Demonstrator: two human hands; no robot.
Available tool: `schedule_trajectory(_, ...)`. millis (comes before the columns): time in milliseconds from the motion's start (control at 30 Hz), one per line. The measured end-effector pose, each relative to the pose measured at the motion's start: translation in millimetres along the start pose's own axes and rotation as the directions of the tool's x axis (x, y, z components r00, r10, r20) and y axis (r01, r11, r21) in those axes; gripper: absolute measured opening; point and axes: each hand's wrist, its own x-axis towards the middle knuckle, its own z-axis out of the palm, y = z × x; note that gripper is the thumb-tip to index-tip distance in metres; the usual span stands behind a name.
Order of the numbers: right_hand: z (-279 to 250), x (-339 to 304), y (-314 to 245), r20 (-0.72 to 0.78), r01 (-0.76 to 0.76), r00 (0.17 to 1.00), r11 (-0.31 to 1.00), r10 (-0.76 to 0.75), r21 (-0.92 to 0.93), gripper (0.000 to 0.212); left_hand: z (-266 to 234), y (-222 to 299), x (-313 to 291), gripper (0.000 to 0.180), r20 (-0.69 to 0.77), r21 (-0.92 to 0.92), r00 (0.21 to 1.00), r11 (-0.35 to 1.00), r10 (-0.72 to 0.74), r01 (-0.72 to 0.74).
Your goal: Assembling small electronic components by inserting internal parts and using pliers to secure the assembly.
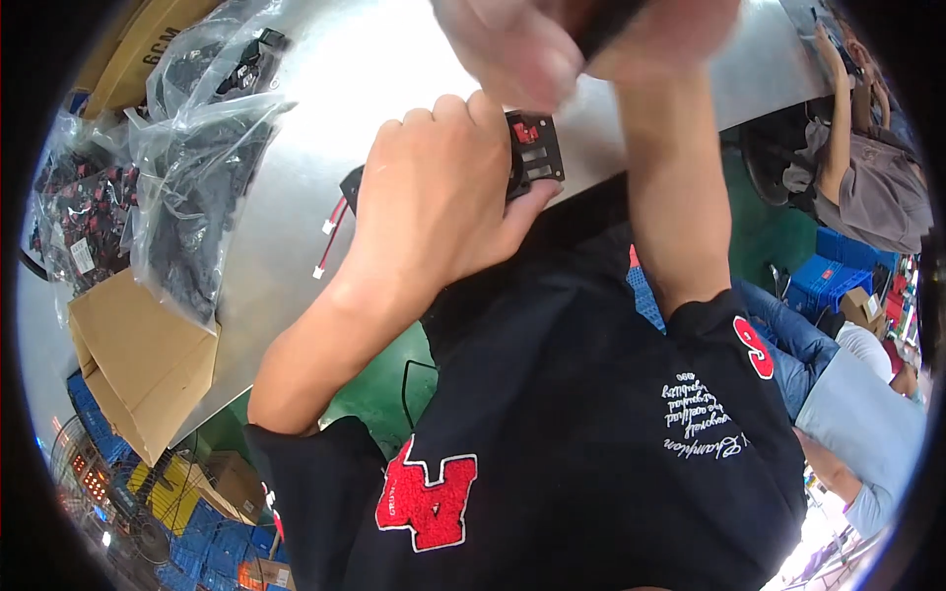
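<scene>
My left hand (434,197) grips a small black part (537,148) with red pieces and square slots, held at the near edge of the shiny metal table (394,59). Thin red and white wires (330,231) with a white plug hang from the part to the left of my wrist. My right hand (532,49) is raised close to the camera at the top of the picture and is blurred. Its fingers close around a dark object (606,22) that I cannot make out. Below the hands, my black shirt fills the lower middle.
Clear plastic bags (197,167) of black and red parts lie on the table's left side, beside an open cardboard box (138,364). At right, another person (867,177) sits near blue crates (838,276). A light-blue sleeve (867,424) shows lower right.
</scene>
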Motion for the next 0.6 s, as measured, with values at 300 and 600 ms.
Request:
schedule_trajectory(300, 35.6, -31.6, 0.9, -0.815, 0.581, 0.575, 0.740, -0.078, 0.339, 0.083, -3.9, 3.7, -2.2, 0.061, 0.027, -0.056, 0.998, 0.997, -0.048, 0.050)
schedule_trajectory(600, 47.9, -10.6, 13.2, -0.906, 0.048, 0.227, 0.933, -0.358, -0.357, 0.076, -3.3, 5.0, -1.0, 0.061, 0.048, -0.046, 0.997, 0.997, -0.054, 0.056)
